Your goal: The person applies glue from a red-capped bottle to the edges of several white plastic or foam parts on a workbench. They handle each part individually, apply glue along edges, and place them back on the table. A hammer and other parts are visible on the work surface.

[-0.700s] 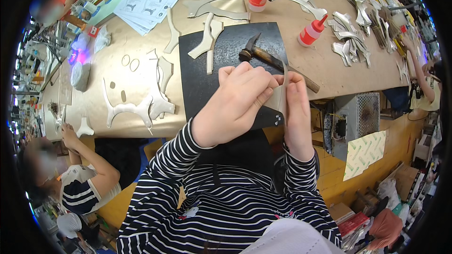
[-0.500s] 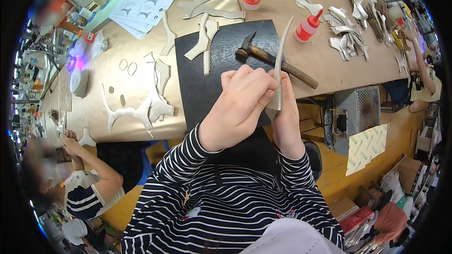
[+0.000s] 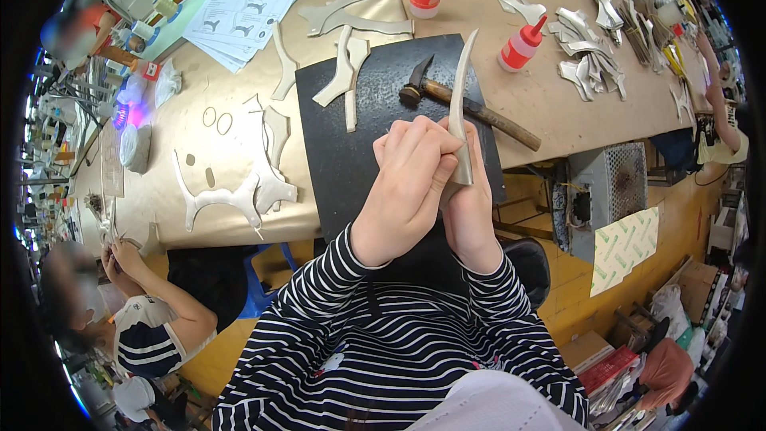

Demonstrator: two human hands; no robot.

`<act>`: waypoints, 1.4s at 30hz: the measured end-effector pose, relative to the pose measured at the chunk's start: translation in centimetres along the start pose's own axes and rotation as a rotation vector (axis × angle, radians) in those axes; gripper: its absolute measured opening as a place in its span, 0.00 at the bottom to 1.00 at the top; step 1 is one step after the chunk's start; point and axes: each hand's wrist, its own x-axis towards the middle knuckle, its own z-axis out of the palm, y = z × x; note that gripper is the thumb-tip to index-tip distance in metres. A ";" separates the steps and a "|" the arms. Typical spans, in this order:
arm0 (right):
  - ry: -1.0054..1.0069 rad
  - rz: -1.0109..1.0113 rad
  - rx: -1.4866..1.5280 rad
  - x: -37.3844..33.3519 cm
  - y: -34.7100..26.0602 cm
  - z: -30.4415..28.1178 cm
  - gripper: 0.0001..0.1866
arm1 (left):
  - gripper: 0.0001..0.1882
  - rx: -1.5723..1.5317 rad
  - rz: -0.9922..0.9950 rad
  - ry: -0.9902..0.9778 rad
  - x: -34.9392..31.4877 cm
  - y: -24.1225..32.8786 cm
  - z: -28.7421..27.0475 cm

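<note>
Pinching the lower part of a slim, curved pale piece (image 3: pixel 457 108) near the middle of the head view, the left hand (image 3: pixel 411 172) has its thumb and forefinger on the edge, the other fingers curled and pressed together. The step in hand looks like working or aligning that edge by fingertip; the next move would seem to call for a steady pinch along the curve, with the free end kept from twisting. Just beside it, the right hand (image 3: pixel 471 219) stands upright behind the piece, fingers pointing toward the top of the frame; they are partly hidden, so I cannot tell whether they pinch or only back it. Both forearms rise from the lower edge, wrists converging above a black mat (image 3: pixel 339 172), the piece's tip reaching past a hammer (image 3: pixel 507 126).
</note>
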 end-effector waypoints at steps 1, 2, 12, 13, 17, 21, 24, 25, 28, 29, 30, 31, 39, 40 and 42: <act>0.016 -0.014 0.003 0.1 0.3 -0.2 0.17 | 0.05 0.010 0.000 0.016 -0.1 -0.2 0.2; 0.033 -0.102 -0.080 0.4 0.8 -0.3 0.15 | 0.06 0.020 -0.007 0.030 -0.3 -0.4 0.3; 0.036 -0.142 -0.194 -0.6 1.5 -2.7 0.14 | 0.05 -0.088 -0.150 0.024 -2.3 -2.4 0.5; 0.009 -0.120 -0.147 -0.9 1.1 -2.9 0.14 | 0.05 -0.077 -0.131 0.018 -2.4 -2.5 0.4; -0.025 -0.170 -0.238 -1.7 0.1 -3.2 0.11 | 0.04 -0.138 -0.111 0.008 -2.5 -2.3 0.2; -0.010 -0.209 -0.340 -1.9 -0.4 -3.1 0.09 | 0.04 -0.145 -0.096 -0.001 -2.4 -1.9 0.1; -0.004 -0.245 -0.392 -1.9 -0.7 -3.0 0.09 | 0.05 -0.138 -0.078 -0.006 -2.4 -1.7 0.0; -0.003 -0.255 -0.408 -1.9 -0.7 -2.9 0.09 | 0.05 -0.135 -0.078 -0.006 -2.4 -1.6 0.0; -0.006 -0.300 -0.436 -1.9 -0.8 -2.8 0.08 | 0.06 -0.117 -0.057 -0.001 -2.4 -1.6 -0.1; -0.008 -0.318 -0.443 -1.9 -0.9 -2.8 0.08 | 0.06 -0.110 -0.047 0.001 -2.4 -1.6 -0.2; -0.006 -0.338 -0.496 -1.9 -0.9 -2.8 0.07 | 0.07 -0.108 -0.047 0.001 -2.4 -1.6 -0.2; -0.004 -0.358 -0.549 -1.9 -1.0 -2.8 0.07 | 0.07 -0.106 -0.047 0.000 -2.4 -1.5 -0.2; 0.044 -0.454 -0.752 -1.9 -1.0 -2.7 0.05 | 0.08 -0.057 -0.020 -0.004 -2.3 -1.3 -0.2; 0.049 -0.420 -0.735 -1.9 -1.0 -2.7 0.05 | 0.08 -0.059 -0.019 -0.006 -2.3 -1.3 -0.2; 0.055 -0.360 -0.703 -2.0 -1.1 -2.7 0.05 | 0.09 -0.065 -0.021 -0.012 -2.2 -1.3 -0.3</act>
